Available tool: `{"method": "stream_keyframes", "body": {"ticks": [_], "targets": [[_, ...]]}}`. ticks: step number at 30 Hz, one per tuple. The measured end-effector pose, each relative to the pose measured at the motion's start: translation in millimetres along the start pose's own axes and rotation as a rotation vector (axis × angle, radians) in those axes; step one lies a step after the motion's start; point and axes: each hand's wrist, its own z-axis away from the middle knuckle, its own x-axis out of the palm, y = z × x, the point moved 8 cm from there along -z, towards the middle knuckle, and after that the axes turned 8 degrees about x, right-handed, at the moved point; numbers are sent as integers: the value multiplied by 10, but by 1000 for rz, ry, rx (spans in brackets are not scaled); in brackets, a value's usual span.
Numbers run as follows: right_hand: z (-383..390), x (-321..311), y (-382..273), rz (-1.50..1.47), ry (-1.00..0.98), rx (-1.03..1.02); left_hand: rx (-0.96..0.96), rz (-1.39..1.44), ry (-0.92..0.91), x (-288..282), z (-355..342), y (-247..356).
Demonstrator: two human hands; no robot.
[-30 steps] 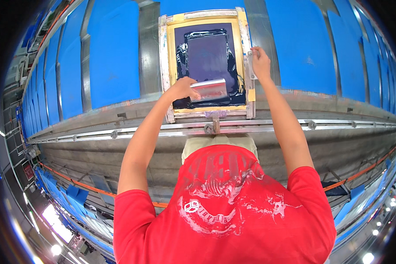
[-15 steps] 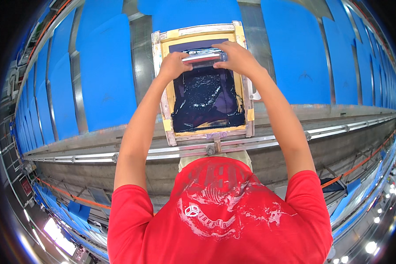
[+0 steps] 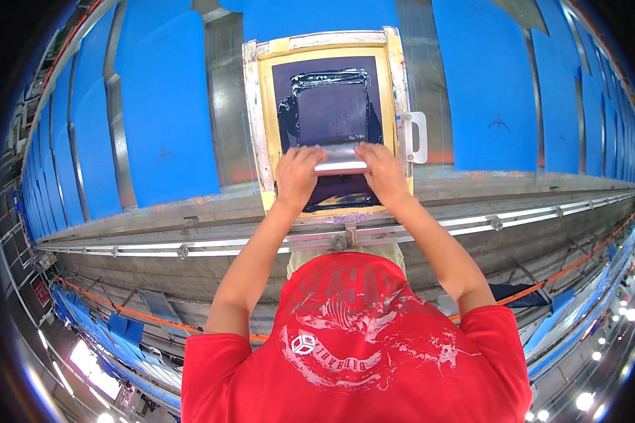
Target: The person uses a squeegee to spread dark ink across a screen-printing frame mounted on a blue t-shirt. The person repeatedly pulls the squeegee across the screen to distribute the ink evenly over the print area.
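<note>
Both my hands grip a squeegee (image 3: 342, 158), a wide bar with a shiny metallic face and a reddish lower edge. My left hand (image 3: 300, 171) is closed on its left end, my right hand (image 3: 384, 169) on its right end. The squeegee rests across the lower part of a screen printing frame (image 3: 259, 113). Dark ink (image 3: 286, 116) lies on the mesh, with a wet rim around a smoother, wiped dark rectangle above the squeegee. Yellowish tape lines the frame's inside. The squeegee's blade edge against the mesh is hidden.
A white handle (image 3: 418, 137) sticks out from the frame's right side. Blue fabric panels (image 3: 164, 106) lie along the long metal table on both sides. A metal rail (image 3: 444, 229) runs along the table's near edge, with a bracket (image 3: 351, 233) below the frame.
Both hands have drawn the squeegee from the top of the screen toward me, down to its lower part. Ink that covered the middle is now wiped to a smooth rectangle.
</note>
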Motion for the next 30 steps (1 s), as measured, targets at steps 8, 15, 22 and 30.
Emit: {"method": "stream_keyframes", "body": {"ticks": [8, 15, 22, 30], "targets": [[-840, -325, 78, 18, 63, -67, 7, 131, 38, -115, -782, -353], [-1433, -272, 226, 13, 88, -36, -57, 45, -60, 71, -1212, -826], [-219, -58, 78, -10, 43, 2, -11, 77, -17, 31, -207, -238], [-187, -156, -87, -9, 53, -46, 6, 65, -8, -126, -54, -154]]}}
